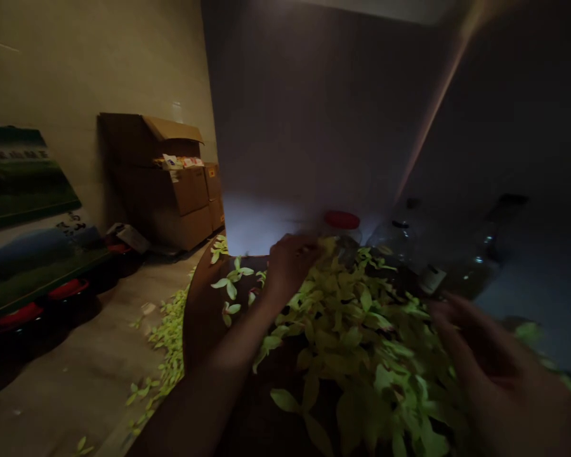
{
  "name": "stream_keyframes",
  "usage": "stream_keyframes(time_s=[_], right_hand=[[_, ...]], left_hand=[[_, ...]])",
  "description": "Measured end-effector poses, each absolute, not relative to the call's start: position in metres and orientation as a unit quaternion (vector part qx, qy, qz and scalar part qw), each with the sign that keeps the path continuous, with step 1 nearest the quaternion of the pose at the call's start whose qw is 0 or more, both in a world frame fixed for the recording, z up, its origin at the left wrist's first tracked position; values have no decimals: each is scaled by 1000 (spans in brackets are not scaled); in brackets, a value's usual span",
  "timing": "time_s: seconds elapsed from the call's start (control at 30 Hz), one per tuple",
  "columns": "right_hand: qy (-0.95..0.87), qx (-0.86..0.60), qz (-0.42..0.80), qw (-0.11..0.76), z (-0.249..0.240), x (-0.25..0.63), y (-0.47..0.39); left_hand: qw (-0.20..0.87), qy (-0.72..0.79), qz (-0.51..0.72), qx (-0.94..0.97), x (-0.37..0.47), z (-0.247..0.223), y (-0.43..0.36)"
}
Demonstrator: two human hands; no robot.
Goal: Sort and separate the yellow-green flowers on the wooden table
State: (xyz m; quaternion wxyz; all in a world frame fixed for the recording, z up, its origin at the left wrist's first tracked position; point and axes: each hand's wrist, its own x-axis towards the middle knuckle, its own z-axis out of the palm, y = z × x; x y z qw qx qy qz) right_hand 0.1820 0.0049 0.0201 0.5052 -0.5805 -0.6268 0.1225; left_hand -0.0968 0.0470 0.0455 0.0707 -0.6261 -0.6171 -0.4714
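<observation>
A large heap of green leafy sprigs (356,324) covers much of a dark round table (200,317). At the heap's far left edge is my left hand (290,266), its fingers curled together; what they hold, if anything, is lost in the dim light. My right hand (495,362) hovers over the heap's right side. Its thumb and fingers meet at the tips, and anything pinched there is too dark to name. A few loose sprigs (231,284) lie on the wood left of my left hand.
Behind the heap stand a red-lidded clear jar (341,220), another clear jar (393,244) and a glass bottle (480,260), against a pale panel (309,127). More sprigs (169,336) lie on the floor. Cardboard boxes (157,197) and printed cartons (28,171) stand leftward.
</observation>
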Motion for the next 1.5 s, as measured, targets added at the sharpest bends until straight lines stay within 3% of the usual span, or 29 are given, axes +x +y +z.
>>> stream_keyframes(time_s=[0.13, 0.27, 0.47, 1.07, 1.5], right_hand=[[-668, -466, 223, 536, 21, 157, -10], [-650, -459, 297, 528, 13, 149, -5], [-614, -434, 355, 555, 13, 152, -3], [-648, -405, 302, 570, 16, 149, -5], [-631, -400, 322, 582, 16, 146, -6]], left_hand=[[93, -429, -476, -762, -44, 33, 27], [101, -332, -491, -799, -24, 19, 24], [4, -329, -496, -804, -25, 22, 19], [-333, -381, -563, -653, -18, 16, 21], [-334, -384, -548, -664, -22, 23, 22]])
